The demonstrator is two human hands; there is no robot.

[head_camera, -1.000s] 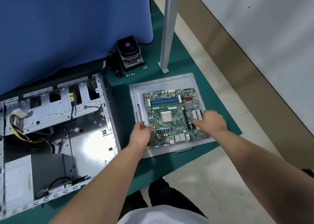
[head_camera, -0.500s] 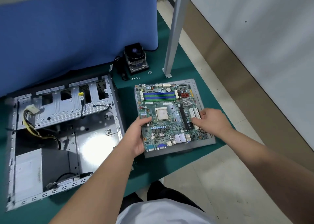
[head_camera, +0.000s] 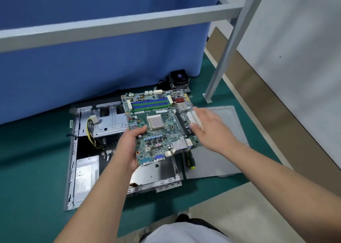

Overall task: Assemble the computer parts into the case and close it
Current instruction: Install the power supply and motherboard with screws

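Motherboard [head_camera: 158, 124] held above the open case [head_camera: 114, 161], left hand [head_camera: 127, 146] gripping its near-left edge, right hand [head_camera: 208, 126] its right side; screwdriver [head_camera: 190, 159] and panel [head_camera: 217, 150] lie right, cooler [head_camera: 179, 79] beyond.

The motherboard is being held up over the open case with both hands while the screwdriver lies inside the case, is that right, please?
Not quite: the head view shows the screwdriver lying on the grey side panel beside the case, not inside it. The motherboard is indeed held over the case by the left hand and right hand.

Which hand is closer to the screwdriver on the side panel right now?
Right. The right hand holds the motherboard edge above and just beyond the screwdriver; the left hand grips the board's opposite edge, over the case.
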